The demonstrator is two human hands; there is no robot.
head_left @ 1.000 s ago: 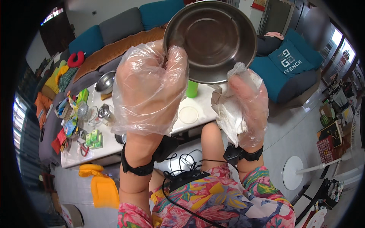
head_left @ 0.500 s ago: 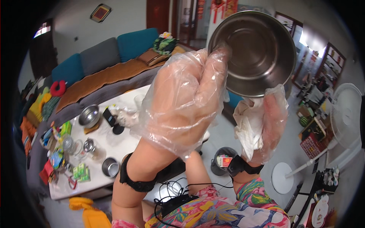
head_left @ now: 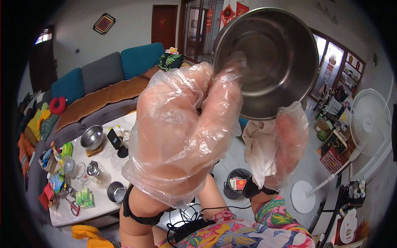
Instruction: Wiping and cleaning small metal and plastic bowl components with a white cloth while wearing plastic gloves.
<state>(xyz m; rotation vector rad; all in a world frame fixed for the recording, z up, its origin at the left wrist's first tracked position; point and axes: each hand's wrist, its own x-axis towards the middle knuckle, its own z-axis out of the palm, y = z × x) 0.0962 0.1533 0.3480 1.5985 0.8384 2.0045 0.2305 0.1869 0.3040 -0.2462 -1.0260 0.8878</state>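
Note:
A deep stainless steel pot [head_left: 281, 53] is held up in the air, tilted so its bare inside faces me. My left hand [head_left: 182, 128], in a clear plastic glove, grips the left rim, its thumb reaching inside the wall. Below the pot's lower rim is my right hand [head_left: 290, 142], gloved the same way. It holds a crumpled white cloth [head_left: 259, 151] up against the pot's underside edge; some of its fingers are hidden behind the pot.
A white table [head_left: 113, 165] at left carries a steel bowl [head_left: 92, 137], a steel cup [head_left: 116, 192], glass jars, red scissors [head_left: 74, 208] and green packets. Behind it stands a sofa [head_left: 99, 89]. A bin [head_left: 237, 184] and a white fan [head_left: 369, 122] are to the right.
Pot and both hands have shifted slightly left in view, and the pot looks larger and closer. The left hand keeps its grip on the rim; the right keeps the cloth.

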